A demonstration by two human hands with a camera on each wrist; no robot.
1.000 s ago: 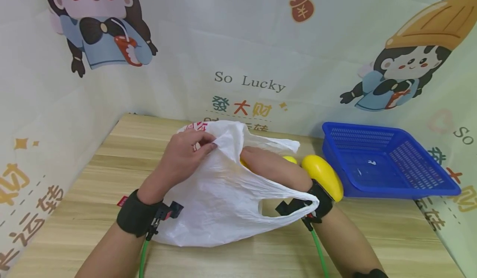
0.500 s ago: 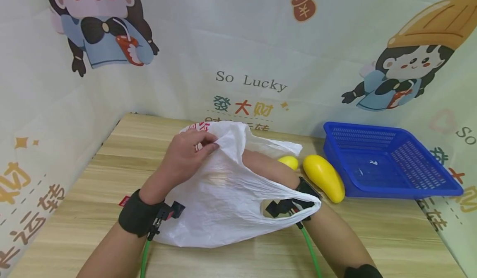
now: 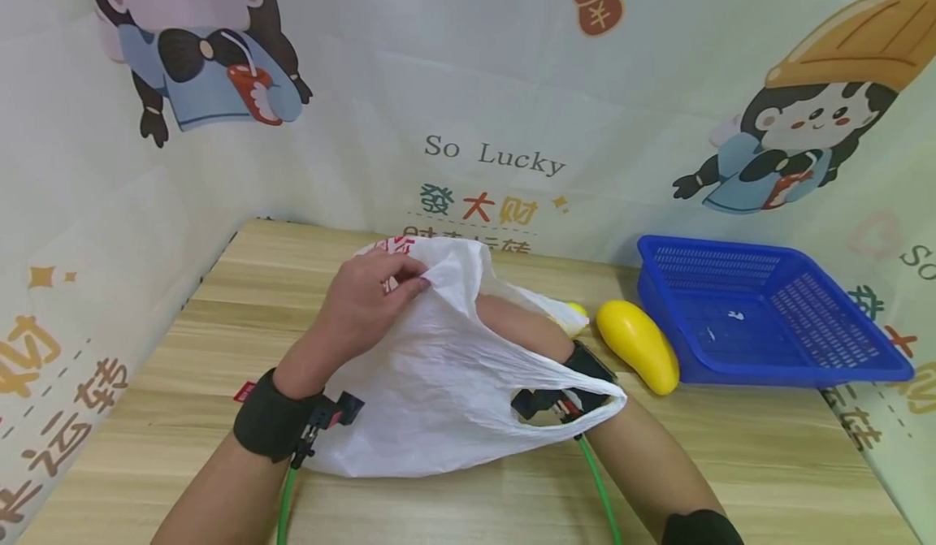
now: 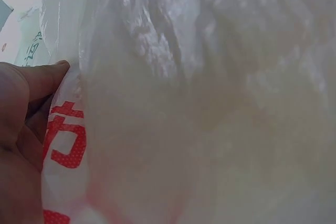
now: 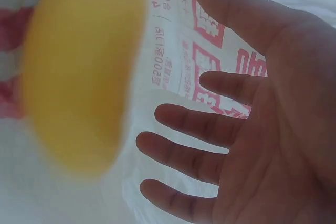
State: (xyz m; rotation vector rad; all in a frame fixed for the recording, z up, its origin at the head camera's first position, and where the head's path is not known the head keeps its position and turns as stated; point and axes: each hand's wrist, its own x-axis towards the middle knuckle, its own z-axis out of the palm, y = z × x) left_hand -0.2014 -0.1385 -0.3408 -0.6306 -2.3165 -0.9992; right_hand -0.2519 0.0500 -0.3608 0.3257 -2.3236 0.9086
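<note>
A white plastic bag (image 3: 431,382) with red print lies on the table. My left hand (image 3: 369,297) pinches the bag's rim between thumb and fingers; in the left wrist view, the thumb presses on the plastic. My right hand (image 5: 262,114) is inside the bag, hidden in the head view up to the forearm. In the right wrist view its fingers are spread and hold nothing. A blurred yellow mango (image 5: 84,72) is in the bag in front of the fingertips, apart from them. Outside, another yellow mango (image 3: 639,347) lies right of the right forearm.
A blue plastic basket (image 3: 768,374) stands at the right, just beyond the outside mango. A smaller yellow fruit (image 3: 578,309) shows partly behind the bag's far handle. The near handle (image 3: 607,407) loops over the right wrist strap. A printed cloth (image 3: 351,82) hangs behind the table.
My right arm has moved left and deeper into the bag. Yellow seen by the right hand at the bag's mouth is now hidden in the head view. The left hand keeps its pinch.
</note>
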